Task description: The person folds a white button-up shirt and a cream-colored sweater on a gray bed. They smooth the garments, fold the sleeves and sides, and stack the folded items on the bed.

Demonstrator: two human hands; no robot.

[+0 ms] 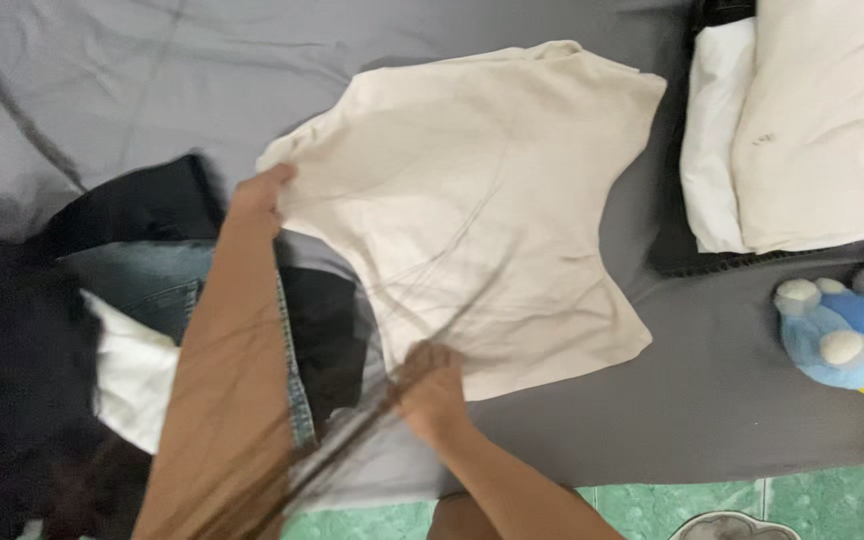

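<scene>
Both hands' fingers pinch cream shirt (472,210) edges: left hand (260,192) & right hand (432,385); open grey sheet (732,390) beside.

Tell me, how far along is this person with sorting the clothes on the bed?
Nothing looks finished: no folded garment is clearly in view. In hand is the cream shirt, lying mostly flat on the grey sheet; the left hand grips one edge and the right hand holds the lower edge. Left over is the pile of dark clothes, with jeans and a white piece, all unfolded.
</scene>
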